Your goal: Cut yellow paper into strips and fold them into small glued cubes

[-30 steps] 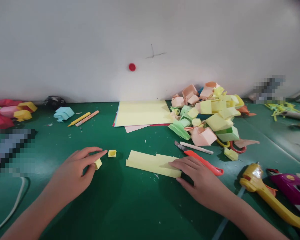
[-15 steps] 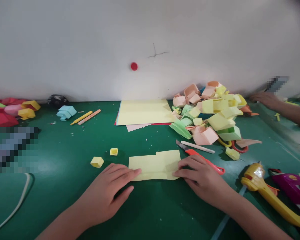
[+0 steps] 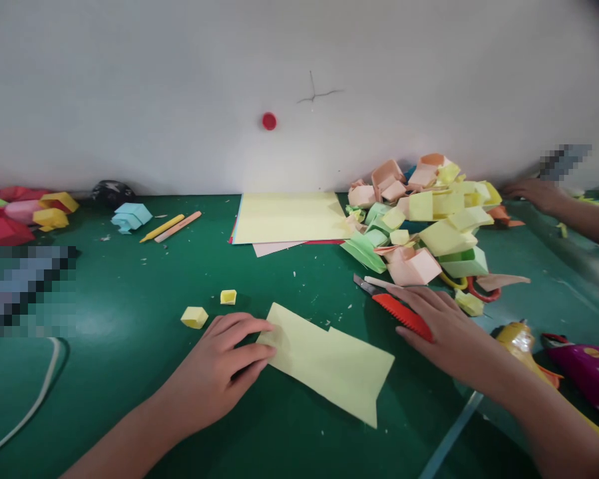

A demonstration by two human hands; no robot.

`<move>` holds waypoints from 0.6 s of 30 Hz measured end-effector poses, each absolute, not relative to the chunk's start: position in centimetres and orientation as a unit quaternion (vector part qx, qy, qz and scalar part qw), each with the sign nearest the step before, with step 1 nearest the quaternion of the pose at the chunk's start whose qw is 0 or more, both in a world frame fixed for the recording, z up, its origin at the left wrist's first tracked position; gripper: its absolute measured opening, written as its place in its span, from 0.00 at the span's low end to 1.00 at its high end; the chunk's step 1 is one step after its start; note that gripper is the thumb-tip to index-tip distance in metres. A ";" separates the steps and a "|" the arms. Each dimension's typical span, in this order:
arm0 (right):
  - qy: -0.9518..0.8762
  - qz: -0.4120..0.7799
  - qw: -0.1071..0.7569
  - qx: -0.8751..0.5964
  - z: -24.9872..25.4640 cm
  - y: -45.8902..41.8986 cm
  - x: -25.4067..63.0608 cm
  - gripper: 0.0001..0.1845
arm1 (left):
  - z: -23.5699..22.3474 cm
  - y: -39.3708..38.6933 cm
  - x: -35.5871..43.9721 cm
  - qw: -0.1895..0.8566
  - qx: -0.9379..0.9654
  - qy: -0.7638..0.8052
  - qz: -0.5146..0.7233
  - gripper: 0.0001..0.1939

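Note:
A pale yellow folded paper piece [image 3: 329, 362] lies slanted on the green mat [image 3: 279, 432] in front of me. My left hand [image 3: 219, 369] pinches its left corner, index finger on top and thumb below. My right hand [image 3: 449, 326] lies to the right of the paper, fingers stretched flat over the rear of an orange cutter knife [image 3: 397, 311] whose blade points up and left. Two small yellow folded cubes [image 3: 194, 317] [image 3: 228, 297] sit just left of my left hand.
A heap of folded paper pieces [image 3: 424, 226] rises at the back right, with flat paper sheets [image 3: 289, 218] beside it. A yellow glue gun [image 3: 516, 339] and a purple tool [image 3: 584, 369] lie at the right. Another person's hand [image 3: 534, 193] rests at the far right. Pencils [image 3: 172, 227] lie at the back left.
The paper has turned and now slants down to the right, held by my left hand. My right hand left the paper and moved right onto the orange cutter.

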State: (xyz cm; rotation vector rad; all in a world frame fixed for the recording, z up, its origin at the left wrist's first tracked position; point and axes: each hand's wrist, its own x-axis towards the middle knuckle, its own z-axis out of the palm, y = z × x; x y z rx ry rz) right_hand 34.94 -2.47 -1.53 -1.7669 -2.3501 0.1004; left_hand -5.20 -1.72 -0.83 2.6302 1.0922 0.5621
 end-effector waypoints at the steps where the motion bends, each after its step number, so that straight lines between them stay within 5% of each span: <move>1: -0.790 0.034 0.103 -0.603 -1.6 -2.4 35.1 0.32 | -0.9 -1.6 -5.2 0.118 0.899 0.378 0.187 0.14; 12: -0.752 0.182 0.240 -0.586 0.8 -3.4 34.1 0.22 | -1.2 -1.9 -4.5 0.113 0.866 0.460 0.163 0.21; 18: -0.839 0.261 0.187 -0.439 3.0 -4.1 29.7 0.22 | -1.3 -1.9 -4.2 0.125 0.848 0.484 0.176 0.20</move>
